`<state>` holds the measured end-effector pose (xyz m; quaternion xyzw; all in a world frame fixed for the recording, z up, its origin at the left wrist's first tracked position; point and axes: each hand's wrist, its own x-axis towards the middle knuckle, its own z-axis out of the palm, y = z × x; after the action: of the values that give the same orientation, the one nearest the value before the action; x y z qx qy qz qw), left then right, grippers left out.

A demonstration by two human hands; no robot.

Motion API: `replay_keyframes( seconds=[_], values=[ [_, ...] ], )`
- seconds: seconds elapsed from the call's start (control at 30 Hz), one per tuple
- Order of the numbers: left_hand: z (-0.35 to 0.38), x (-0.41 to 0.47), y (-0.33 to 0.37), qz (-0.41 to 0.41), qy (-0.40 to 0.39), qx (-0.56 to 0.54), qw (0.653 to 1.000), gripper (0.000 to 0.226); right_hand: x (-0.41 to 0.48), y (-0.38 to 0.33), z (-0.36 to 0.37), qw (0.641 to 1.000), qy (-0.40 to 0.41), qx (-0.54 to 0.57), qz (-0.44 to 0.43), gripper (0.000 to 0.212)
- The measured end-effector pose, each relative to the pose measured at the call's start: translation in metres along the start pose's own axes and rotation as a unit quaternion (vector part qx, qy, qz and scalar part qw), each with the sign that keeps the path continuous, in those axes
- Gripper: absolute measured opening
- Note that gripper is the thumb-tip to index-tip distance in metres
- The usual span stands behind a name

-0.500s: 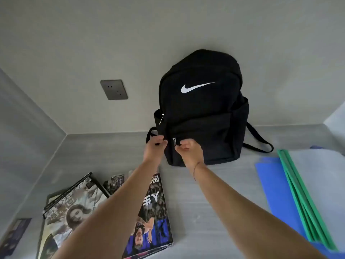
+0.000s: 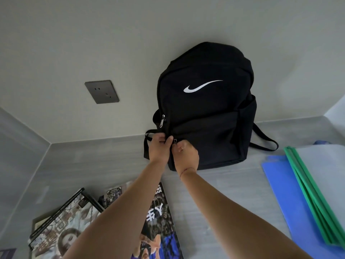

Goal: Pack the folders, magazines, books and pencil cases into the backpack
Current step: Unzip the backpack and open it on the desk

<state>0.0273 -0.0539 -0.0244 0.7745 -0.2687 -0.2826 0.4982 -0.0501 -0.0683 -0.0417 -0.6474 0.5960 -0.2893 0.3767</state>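
Your right hand (image 2: pixel 186 152) has closed onto the zip (image 2: pixel 175 141), left hand (image 2: pixel 159 146) gripping the backpack (image 2: pixel 205 109) just beside it; still unopened.

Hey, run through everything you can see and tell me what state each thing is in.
Black fabric backpack: upright against the wall, main zip looks shut.
Silver front-pocket zip pull: pinched by right-hand grip.
Left-hand grip: holds backpack fabric beside it.
Glossy magazines: closed, lying flat.
Blue plastic folder: flat under green plastic folders.
Grey wall socket: nothing plugged in.
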Motion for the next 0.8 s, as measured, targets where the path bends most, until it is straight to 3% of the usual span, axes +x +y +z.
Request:
replay_keyframes(
  seconds=[0.27, 0.8],
  values=[
    [-0.002, 0.002, 0.004, 0.033, 0.007, 0.108, 0.994, 0.021, -0.009, 0.010, -0.015, 0.998, 0.000, -0.051, -0.047, 0.014],
    [0.001, 0.003, -0.004, -0.001, 0.058, 0.058, 0.997, 0.022, 0.072, 0.093, -0.141, 0.992, 0.121, -0.017, 0.022, 0.015]
  ],
)
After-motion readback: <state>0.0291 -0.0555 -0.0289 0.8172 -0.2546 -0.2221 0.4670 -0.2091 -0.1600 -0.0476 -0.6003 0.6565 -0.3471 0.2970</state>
